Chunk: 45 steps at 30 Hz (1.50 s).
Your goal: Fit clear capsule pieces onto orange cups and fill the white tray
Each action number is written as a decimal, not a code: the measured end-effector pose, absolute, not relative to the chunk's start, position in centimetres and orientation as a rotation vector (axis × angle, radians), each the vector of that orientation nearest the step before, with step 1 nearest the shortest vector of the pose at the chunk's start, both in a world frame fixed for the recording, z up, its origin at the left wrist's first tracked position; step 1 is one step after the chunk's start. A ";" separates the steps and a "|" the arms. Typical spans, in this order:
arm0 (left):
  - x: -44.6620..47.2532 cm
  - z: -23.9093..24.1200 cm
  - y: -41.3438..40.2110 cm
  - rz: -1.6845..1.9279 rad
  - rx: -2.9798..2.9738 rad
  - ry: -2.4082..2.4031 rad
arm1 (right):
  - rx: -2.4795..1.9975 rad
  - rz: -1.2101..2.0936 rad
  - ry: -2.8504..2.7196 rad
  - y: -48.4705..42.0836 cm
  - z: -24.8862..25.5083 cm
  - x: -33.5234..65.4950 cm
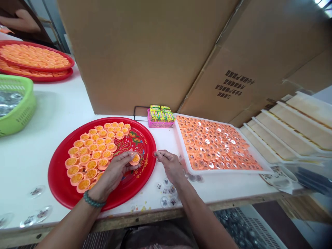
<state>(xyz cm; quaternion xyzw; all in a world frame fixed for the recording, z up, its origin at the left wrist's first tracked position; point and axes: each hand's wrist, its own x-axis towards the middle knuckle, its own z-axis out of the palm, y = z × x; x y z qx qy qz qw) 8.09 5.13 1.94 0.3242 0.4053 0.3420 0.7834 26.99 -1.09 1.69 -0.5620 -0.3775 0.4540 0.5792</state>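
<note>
My left hand (pixel 118 171), a green bead bracelet at its wrist, pinches a small round orange plastic cup (pixel 135 159) with yellow bits inside, over the red round tray (pixel 58 173). Rows of similar orange cups (pixel 91 164) lie on that tray. Just past the tray's right rim, my right hand (pixel 169 165) is closed on a small transparent printed disc (pixel 155 154), held between thumb and fingertips. Beneath the right wrist, several loose transparent discs with printed pictures (pixel 168 191) lie on the white table (pixel 101 216).
A white tray (pixel 190 171) of orange pieces stands at right, a pink basket (pixel 160 124) of yellow packets behind. Cardboard (pixel 145 58) walls the back. Red trays (pixel 61 74) and a green basket (pixel 26 110) sit left. Stacked pale trays (pixel 280 138) stand far right. Another person's arm (pixel 22 22) shows top left.
</note>
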 end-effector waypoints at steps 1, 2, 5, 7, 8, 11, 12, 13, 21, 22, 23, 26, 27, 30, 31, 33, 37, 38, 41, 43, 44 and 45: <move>8.1 1.9 5.1 0.743 0.695 0.867 | -1.273 1.082 -0.850 -0.9 1.5 26.6; 8.0 1.9 5.1 0.750 0.690 0.861 | -1.225 1.111 -0.818 -0.8 1.4 26.3; 8.0 1.9 5.1 0.764 0.688 0.845 | -1.114 1.194 -0.756 -0.3 1.1 25.5; 8.0 2.0 5.1 0.757 0.700 0.833 | -1.088 1.225 -0.744 0.0 1.0 25.0; 8.0 2.0 5.0 0.749 0.707 0.824 | -1.083 1.233 -0.736 0.1 0.9 24.7; 8.0 1.9 4.9 0.733 0.720 0.777 | -1.070 1.232 -0.723 0.3 0.6 24.1; 7.9 1.9 4.9 0.735 0.724 0.756 | -1.070 1.224 -0.739 0.3 0.5 24.0; 7.9 1.9 4.9 0.735 0.728 0.736 | -1.079 1.211 -0.772 0.3 0.4 23.8; 7.8 1.8 5.1 0.737 0.758 0.735 | -1.249 1.109 -0.812 0.2 0.3 23.5; 7.9 1.8 5.1 0.731 0.759 0.737 | -1.265 1.110 -0.787 0.2 0.3 23.5; 7.9 1.8 5.2 0.726 0.758 0.743 | -1.283 1.111 -0.775 0.2 0.3 23.6; 8.1 1.9 5.2 0.739 0.735 0.803 | -1.317 1.095 -0.798 0.0 0.5 24.1; 8.1 2.0 5.2 0.751 0.724 0.825 | -1.323 1.077 -0.824 0.0 0.7 24.2; 8.2 2.1 5.2 0.770 0.679 0.843 | -1.332 1.052 -0.953 0.0 1.4 24.8; 8.2 2.1 5.2 0.767 0.662 0.837 | -1.337 1.070 -1.002 0.1 1.8 24.9; 8.1 2.1 5.1 0.755 0.635 0.823 | -1.354 1.135 -1.095 0.4 2.4 25.2; 8.0 2.0 5.0 0.732 0.653 0.780 | -1.379 1.208 -1.233 1.4 3.3 25.1; 8.0 2.0 5.0 0.724 0.672 0.767 | -1.380 1.209 -1.257 1.6 3.3 25.0; 8.0 1.9 5.0 0.659 0.760 0.737 | -1.390 1.180 -1.324 2.2 3.3 24.8; 8.0 2.0 4.9 0.618 0.820 0.729 | -1.396 1.127 -1.374 2.4 3.3 24.7; 8.0 2.1 4.8 0.611 0.840 0.728 | -1.398 1.095 -1.402 2.4 3.3 24.6; 8.1 2.1 4.8 0.610 0.853 0.729 | -1.399 1.065 -1.431 2.5 3.3 24.6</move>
